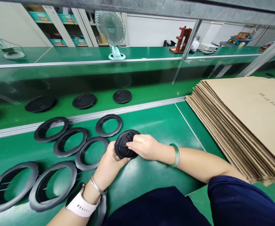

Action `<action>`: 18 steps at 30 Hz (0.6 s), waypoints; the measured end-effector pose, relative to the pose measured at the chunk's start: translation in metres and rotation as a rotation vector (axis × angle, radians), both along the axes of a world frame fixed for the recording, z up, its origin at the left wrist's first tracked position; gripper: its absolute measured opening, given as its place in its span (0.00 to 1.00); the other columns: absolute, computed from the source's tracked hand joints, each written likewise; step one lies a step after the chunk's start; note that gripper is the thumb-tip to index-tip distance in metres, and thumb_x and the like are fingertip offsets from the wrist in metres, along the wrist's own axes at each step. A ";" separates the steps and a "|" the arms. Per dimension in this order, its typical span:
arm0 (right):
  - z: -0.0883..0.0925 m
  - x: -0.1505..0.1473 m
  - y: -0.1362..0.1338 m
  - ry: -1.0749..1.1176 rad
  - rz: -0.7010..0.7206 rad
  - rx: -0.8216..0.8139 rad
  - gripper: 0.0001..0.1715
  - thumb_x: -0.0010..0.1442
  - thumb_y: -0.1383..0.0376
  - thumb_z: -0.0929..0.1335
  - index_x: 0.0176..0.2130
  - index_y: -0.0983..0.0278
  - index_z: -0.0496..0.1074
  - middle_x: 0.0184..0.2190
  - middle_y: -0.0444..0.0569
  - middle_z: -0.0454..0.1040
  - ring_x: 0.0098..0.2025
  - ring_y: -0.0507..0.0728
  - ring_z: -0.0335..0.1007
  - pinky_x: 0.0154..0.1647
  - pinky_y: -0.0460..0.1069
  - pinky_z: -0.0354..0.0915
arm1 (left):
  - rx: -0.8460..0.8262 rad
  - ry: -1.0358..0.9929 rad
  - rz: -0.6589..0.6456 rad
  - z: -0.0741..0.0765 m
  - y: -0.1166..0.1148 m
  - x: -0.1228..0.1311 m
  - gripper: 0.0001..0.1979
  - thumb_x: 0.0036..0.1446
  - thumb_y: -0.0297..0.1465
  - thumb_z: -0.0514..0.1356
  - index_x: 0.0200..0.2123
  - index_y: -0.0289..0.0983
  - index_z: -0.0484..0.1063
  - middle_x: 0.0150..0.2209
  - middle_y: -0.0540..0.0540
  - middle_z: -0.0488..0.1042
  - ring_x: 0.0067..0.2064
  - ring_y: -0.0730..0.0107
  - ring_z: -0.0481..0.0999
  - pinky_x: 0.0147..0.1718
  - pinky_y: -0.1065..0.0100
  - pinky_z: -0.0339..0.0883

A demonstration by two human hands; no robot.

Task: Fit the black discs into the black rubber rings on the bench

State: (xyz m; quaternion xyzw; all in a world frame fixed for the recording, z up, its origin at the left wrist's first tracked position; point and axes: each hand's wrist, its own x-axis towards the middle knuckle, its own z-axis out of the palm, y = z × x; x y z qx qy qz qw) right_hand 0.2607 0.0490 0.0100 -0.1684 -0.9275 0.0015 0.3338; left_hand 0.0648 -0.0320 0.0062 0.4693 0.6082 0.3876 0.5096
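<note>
A black round disc-shaped part (123, 146), with a raised rim and a ribbed inner face, is held tilted above the green table. My left hand (111, 163) grips it from the left and below, thumb along its lower edge. The fingers of my right hand (143, 146) are pinched together against the middle of its face; whether they hold a small piece there is hidden. Close by on the left lie loose black rings, among them a small ring (99, 127) and a larger ring (77, 157).
On the green conveyor belt (149, 91) behind a metal rail lie several black discs, one of them a flat disc (122, 96). A tall stack of flat cardboard (243, 94) stands at right. Beyond are a fan (111, 28) and a red-brown press (183, 39). A metal beam (137, 8) crosses overhead.
</note>
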 end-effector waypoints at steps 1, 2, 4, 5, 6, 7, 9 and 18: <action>-0.001 0.001 0.001 -0.012 0.007 0.002 0.13 0.72 0.66 0.61 0.45 0.67 0.74 0.29 0.48 0.68 0.31 0.54 0.65 0.32 0.48 0.66 | -0.013 -0.022 -0.005 0.001 0.000 0.001 0.31 0.46 0.34 0.71 0.51 0.41 0.60 0.48 0.44 0.77 0.48 0.54 0.81 0.48 0.53 0.77; -0.001 0.002 0.001 -0.020 0.019 0.015 0.12 0.72 0.67 0.61 0.45 0.67 0.73 0.29 0.48 0.68 0.31 0.54 0.65 0.32 0.48 0.66 | -0.024 -0.038 -0.008 0.001 -0.001 0.001 0.31 0.47 0.34 0.71 0.51 0.42 0.60 0.49 0.45 0.77 0.49 0.55 0.80 0.49 0.53 0.76; 0.000 0.003 0.003 -0.035 0.056 0.072 0.09 0.70 0.70 0.63 0.46 0.68 0.71 0.28 0.47 0.67 0.31 0.54 0.65 0.31 0.49 0.66 | -0.027 -0.032 -0.010 0.002 -0.001 0.002 0.31 0.47 0.33 0.71 0.51 0.42 0.60 0.48 0.46 0.76 0.49 0.55 0.80 0.48 0.54 0.76; 0.000 0.003 0.004 -0.039 0.073 0.107 0.08 0.69 0.72 0.63 0.46 0.68 0.71 0.28 0.47 0.67 0.30 0.54 0.65 0.30 0.49 0.66 | -0.024 -0.024 -0.010 0.002 -0.001 0.002 0.31 0.47 0.33 0.71 0.51 0.42 0.60 0.48 0.46 0.76 0.49 0.55 0.80 0.48 0.54 0.76; 0.002 0.004 0.004 -0.041 0.086 0.138 0.08 0.68 0.74 0.64 0.46 0.69 0.70 0.28 0.47 0.67 0.30 0.55 0.65 0.30 0.49 0.66 | -0.024 -0.019 -0.011 0.002 0.000 0.002 0.31 0.47 0.33 0.71 0.51 0.42 0.60 0.48 0.46 0.76 0.48 0.55 0.80 0.47 0.54 0.77; 0.003 0.004 0.004 -0.040 0.091 0.159 0.07 0.67 0.74 0.64 0.45 0.69 0.70 0.28 0.47 0.67 0.30 0.55 0.65 0.29 0.49 0.65 | -0.025 -0.017 -0.013 0.002 0.000 0.002 0.30 0.47 0.33 0.71 0.51 0.42 0.60 0.47 0.46 0.76 0.48 0.55 0.80 0.47 0.54 0.77; 0.007 0.004 0.004 -0.036 0.084 0.163 0.06 0.68 0.74 0.64 0.44 0.69 0.70 0.27 0.47 0.67 0.30 0.55 0.64 0.29 0.49 0.65 | -0.026 -0.014 -0.016 0.002 -0.001 0.003 0.30 0.47 0.34 0.71 0.50 0.41 0.60 0.46 0.46 0.77 0.46 0.55 0.81 0.46 0.54 0.77; 0.009 0.004 0.003 -0.038 0.049 0.011 0.12 0.70 0.69 0.62 0.40 0.67 0.74 0.27 0.47 0.67 0.29 0.55 0.62 0.29 0.50 0.62 | -0.037 0.047 -0.022 0.007 -0.002 0.003 0.30 0.47 0.36 0.70 0.50 0.41 0.60 0.44 0.46 0.78 0.44 0.54 0.82 0.44 0.54 0.78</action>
